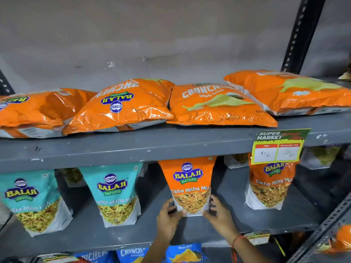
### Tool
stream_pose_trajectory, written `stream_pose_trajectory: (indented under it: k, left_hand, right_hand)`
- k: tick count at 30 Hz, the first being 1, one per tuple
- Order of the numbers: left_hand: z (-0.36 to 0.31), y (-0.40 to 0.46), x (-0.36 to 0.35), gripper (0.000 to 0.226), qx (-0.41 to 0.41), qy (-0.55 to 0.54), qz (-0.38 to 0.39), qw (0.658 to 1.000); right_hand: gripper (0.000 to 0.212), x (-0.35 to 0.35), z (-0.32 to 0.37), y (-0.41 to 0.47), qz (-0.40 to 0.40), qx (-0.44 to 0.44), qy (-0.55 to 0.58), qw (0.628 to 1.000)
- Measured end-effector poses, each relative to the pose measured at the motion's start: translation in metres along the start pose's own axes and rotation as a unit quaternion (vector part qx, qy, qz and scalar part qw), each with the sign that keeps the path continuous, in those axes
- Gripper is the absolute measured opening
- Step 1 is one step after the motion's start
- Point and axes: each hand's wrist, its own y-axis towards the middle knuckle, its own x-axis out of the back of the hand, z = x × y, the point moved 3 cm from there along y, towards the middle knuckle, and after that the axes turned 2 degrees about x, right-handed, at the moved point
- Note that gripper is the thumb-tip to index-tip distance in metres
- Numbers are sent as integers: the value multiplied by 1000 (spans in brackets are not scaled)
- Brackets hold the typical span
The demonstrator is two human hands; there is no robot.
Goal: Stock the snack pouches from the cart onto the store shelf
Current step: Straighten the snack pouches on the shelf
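Observation:
An orange Tikha Mitha Mix pouch (190, 185) stands upright on the middle grey shelf (237, 221). My left hand (168, 220) grips its lower left corner and my right hand (220, 215) grips its lower right corner. A second orange pouch (271, 188) stands to the right. Two teal Khatta Mitha Mix pouches (115, 194) (30, 202) stand to the left. The cart is out of view.
Several large orange Crunchex chip bags (214, 105) lie flat on the upper shelf. A price tag (278, 147) hangs from that shelf's front edge. Blue chip bags (182, 253) fill the shelf below. A black slotted upright (302, 35) stands at the right.

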Motion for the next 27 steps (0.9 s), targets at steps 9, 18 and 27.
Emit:
stream_pose_trajectory:
  k: [9, 18, 27]
  left_hand:
    - [-10, -31, -24, 70, -42, -16, -134, 990]
    - [-46, -43, -168, 58, -141, 119, 90, 979]
    - [-43, -8, -229, 52, -89, 118, 187, 971]
  right_hand:
    - [43, 43, -2, -9, -204, 35, 52, 977]
    - [41, 183, -76, -8, -380, -124, 100, 911]
    - [57, 198, -77, 3, -129, -145, 33, 980]
